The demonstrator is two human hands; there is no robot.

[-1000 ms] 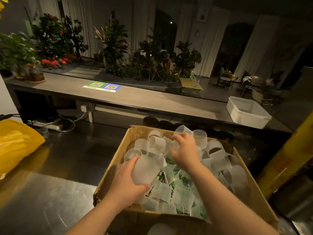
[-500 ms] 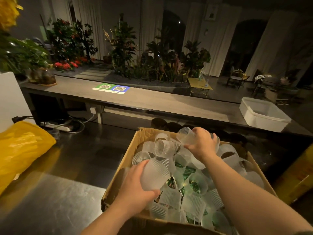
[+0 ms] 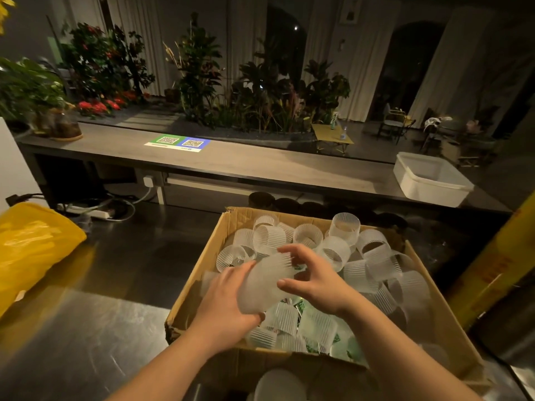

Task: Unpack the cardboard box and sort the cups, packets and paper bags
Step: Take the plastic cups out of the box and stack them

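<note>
Plastic and ribbed, the cup stack (image 3: 263, 282) lies sideways in the curled grip of my left hand (image 3: 228, 308) while, just right of it, my right hand (image 3: 315, 282) pinches its open end, probably nesting another cup, both above the cardboard box (image 3: 304, 369) of loose cups (image 3: 346, 228).

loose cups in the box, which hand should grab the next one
Probably right. The left hand is wrapped round the stacked cups, so it is busy. The right hand only pinches the stack's far end, with loose cups lying just beyond it.
</note>
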